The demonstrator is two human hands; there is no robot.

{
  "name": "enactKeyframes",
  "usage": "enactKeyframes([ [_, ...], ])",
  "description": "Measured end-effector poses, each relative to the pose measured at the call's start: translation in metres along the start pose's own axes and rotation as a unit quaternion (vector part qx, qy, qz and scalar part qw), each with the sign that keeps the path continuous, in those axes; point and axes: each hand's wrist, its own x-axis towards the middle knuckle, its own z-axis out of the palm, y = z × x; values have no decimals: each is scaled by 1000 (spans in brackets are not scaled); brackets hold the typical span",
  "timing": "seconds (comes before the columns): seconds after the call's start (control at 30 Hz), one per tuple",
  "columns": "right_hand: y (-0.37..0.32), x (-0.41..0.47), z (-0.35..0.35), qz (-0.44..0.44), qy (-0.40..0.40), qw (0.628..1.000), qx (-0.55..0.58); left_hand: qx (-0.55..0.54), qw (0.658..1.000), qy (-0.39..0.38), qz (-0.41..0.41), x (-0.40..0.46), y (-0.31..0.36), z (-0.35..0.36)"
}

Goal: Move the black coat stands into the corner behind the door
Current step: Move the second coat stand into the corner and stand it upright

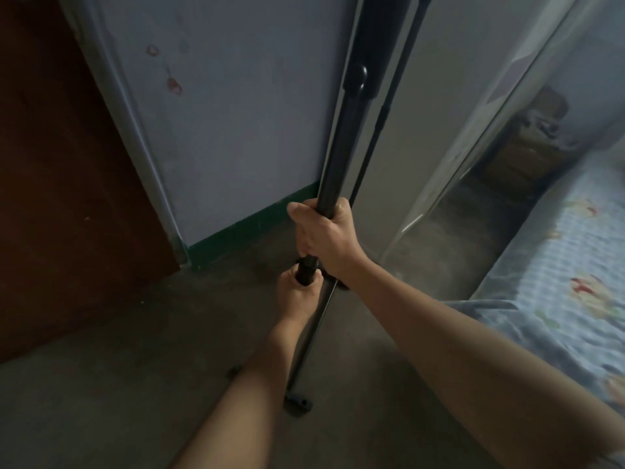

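- Bare grey concrete floor (118,384) under me, dim room, a pale blue wall (236,113) with a dark green skirting strip (250,228) along its foot
- Taking that wall as my landmark: the dark brown door (61,164) stands to the left of it, swung open, its edge right beside the wall's pale frame
- To the right of the wall I see a tall mirror panel (490,164) leaning, and further right a bed with a blue flowered sheet (558,265)
- Black coat stand (338,157) is upright in front of the wall's right end, pole rising out of the top of my view
- My right hand (328,235) is wrapped tight round the pole, thumb to the left, fingers curled behind
- My left hand (297,292) sits just below it, closed on a thicker black collar on the same pole
- Thin black leg (311,340) runs down from near my left hand to a foot (297,399) on the floor, away from the wall, towards me
- Second, thinner black rod (389,106) stands just right of the main pole; I cannot tell if it is another stand or part of this one
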Motion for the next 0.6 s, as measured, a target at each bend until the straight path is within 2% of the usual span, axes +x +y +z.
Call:
enactKeyframes([
  [0.3,0,35,-36,-5,-26,1000,3,5,1000,29,3,29,5,40],
  [0.6,5,86,-58,-4,-26,1000,-6,-1,1000,15,9,81,9,67],
])
